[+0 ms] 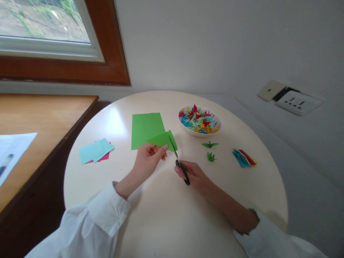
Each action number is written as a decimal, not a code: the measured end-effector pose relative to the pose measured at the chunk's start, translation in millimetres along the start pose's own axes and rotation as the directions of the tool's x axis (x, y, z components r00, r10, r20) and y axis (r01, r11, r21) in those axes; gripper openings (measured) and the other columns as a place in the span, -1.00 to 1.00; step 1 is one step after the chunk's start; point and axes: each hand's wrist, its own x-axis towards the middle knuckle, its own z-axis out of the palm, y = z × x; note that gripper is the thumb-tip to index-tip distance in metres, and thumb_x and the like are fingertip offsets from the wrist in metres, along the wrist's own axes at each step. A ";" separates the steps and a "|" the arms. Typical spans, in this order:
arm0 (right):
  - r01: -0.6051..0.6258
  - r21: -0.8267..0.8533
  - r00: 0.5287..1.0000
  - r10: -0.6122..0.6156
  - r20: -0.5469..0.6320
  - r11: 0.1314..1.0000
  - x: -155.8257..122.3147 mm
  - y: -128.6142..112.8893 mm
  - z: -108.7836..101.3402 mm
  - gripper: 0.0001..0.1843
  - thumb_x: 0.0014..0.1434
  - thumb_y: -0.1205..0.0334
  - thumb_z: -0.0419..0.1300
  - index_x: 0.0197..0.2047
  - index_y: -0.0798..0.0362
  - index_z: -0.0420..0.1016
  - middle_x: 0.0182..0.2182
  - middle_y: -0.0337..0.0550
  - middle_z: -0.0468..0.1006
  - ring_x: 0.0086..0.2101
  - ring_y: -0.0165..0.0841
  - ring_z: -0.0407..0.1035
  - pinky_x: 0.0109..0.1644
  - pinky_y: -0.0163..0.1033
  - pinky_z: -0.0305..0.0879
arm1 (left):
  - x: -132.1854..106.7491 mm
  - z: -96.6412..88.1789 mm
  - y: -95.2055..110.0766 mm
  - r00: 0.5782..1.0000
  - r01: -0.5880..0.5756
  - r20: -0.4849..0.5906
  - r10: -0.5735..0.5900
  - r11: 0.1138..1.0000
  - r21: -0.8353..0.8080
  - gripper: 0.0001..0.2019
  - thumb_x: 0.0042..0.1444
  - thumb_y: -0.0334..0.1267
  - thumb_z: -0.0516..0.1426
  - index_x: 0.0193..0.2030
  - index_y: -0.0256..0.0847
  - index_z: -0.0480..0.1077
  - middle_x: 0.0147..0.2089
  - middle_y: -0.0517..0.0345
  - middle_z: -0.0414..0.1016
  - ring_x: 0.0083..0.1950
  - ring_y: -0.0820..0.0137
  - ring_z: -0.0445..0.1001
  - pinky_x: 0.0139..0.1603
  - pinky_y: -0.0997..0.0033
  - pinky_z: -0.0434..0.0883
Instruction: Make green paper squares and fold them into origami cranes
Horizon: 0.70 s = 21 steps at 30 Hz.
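My left hand (150,156) pinches a strip of green paper (158,139) between thumb and fingers, a little above the table. In my right hand (195,173) is a pair of scissors (183,172) with black handles. Their blades lie at the right part of the green strip; whether they are apart or closed is hard to make out. Behind the strip a larger green sheet (146,127) rests flat on the table, partly covered by the strip and my left hand. Two small folded green paper cranes, one (210,144) behind the other (211,157), sit right of the scissors.
A white bowl (200,134) full of coloured paper cranes stands at the back right of the round white table (166,222). Coloured paper strips (244,158) lie near the right edge. Light blue paper pieces (92,151) overlap red paper (104,157) at left. A wooden desk (45,111) adjoins.
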 end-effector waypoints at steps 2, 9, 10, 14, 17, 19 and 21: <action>0.005 -0.012 1.000 -0.005 -0.003 1.000 0.1 -0.1 -0.3 -0.46 0.05 -0.29 0.02 -0.58 0.01 0.03 -0.61 -0.36 0.01 -0.55 -0.48 -0.07 -0.48 -0.27 -0.13 | 0.3 -0.3 0.1 1.000 -0.001 0.002 0.001 1.000 0.003 -0.69 -0.09 -0.10 0.18 -0.69 -0.26 0.36 -0.64 0.12 0.44 -0.58 0.46 0.37 -0.50 0.46 0.31; -0.009 0.001 1.000 0.009 -0.005 1.000 -0.8 -2.7 0.2 -0.45 0.04 -0.30 0.03 -0.59 0.02 0.03 -0.61 -0.36 0.00 -0.55 -0.49 -0.08 -0.49 -0.28 -0.13 | 0.2 -0.7 0.1 1.000 -0.006 0.007 0.006 1.000 0.008 -0.69 -0.08 -0.11 0.18 -0.69 -0.26 0.35 -0.65 0.12 0.43 -0.57 0.45 0.37 -0.49 0.46 0.32; -0.010 0.005 1.000 0.010 -0.008 1.000 -0.9 -2.7 0.3 -0.45 0.04 -0.29 0.03 -0.59 0.02 0.03 -0.61 -0.36 0.00 -0.55 -0.49 -0.08 -0.49 -0.28 -0.13 | 0.1 -0.7 0.1 1.000 -0.007 0.007 0.007 1.000 0.014 -0.69 -0.08 -0.11 0.18 -0.69 -0.26 0.35 -0.65 0.12 0.43 -0.57 0.45 0.37 -0.49 0.46 0.32; 0.001 0.009 1.000 -0.001 -0.006 1.000 -1.0 -1.3 0.4 -0.45 0.05 -0.27 0.04 -0.59 0.03 0.03 -0.62 -0.37 0.01 -0.55 -0.50 -0.07 -0.49 -0.29 -0.13 | 0.2 -0.9 0.4 1.000 -0.006 0.004 0.006 1.000 0.028 -0.68 -0.08 -0.10 0.18 -0.70 -0.25 0.35 -0.65 0.12 0.42 -0.57 0.44 0.37 -0.48 0.45 0.32; 0.004 0.019 1.000 -0.004 -0.007 1.000 -1.2 0.0 0.3 -0.47 0.06 -0.24 0.06 -0.59 0.03 0.04 -0.62 -0.37 0.01 -0.55 -0.50 -0.07 -0.49 -0.29 -0.13 | 0.1 -1.0 1.4 1.000 0.003 0.006 -0.003 1.000 0.023 -0.68 -0.09 -0.09 0.18 -0.70 -0.25 0.34 -0.65 0.12 0.43 -0.56 0.44 0.37 -0.48 0.45 0.32; 0.006 0.020 1.000 -0.006 -0.004 1.000 -1.4 0.5 0.2 -0.47 0.06 -0.24 0.06 -0.59 0.03 0.05 -0.62 -0.36 0.02 -0.55 -0.50 -0.07 -0.49 -0.29 -0.13 | -0.1 -0.9 2.2 1.000 0.007 0.006 -0.007 1.000 0.019 -0.69 -0.09 -0.09 0.18 -0.70 -0.25 0.34 -0.64 0.11 0.43 -0.56 0.44 0.37 -0.48 0.45 0.31; 0.007 0.021 1.000 -0.007 -0.001 1.000 -1.4 0.7 0.3 -0.47 0.07 -0.24 0.06 -0.59 0.03 0.05 -0.62 -0.36 0.02 -0.55 -0.49 -0.07 -0.50 -0.29 -0.14 | -0.4 -0.9 2.8 1.000 0.008 0.007 -0.008 1.000 0.012 -0.69 -0.10 -0.09 0.18 -0.69 -0.25 0.34 -0.64 0.11 0.43 -0.56 0.44 0.36 -0.48 0.45 0.31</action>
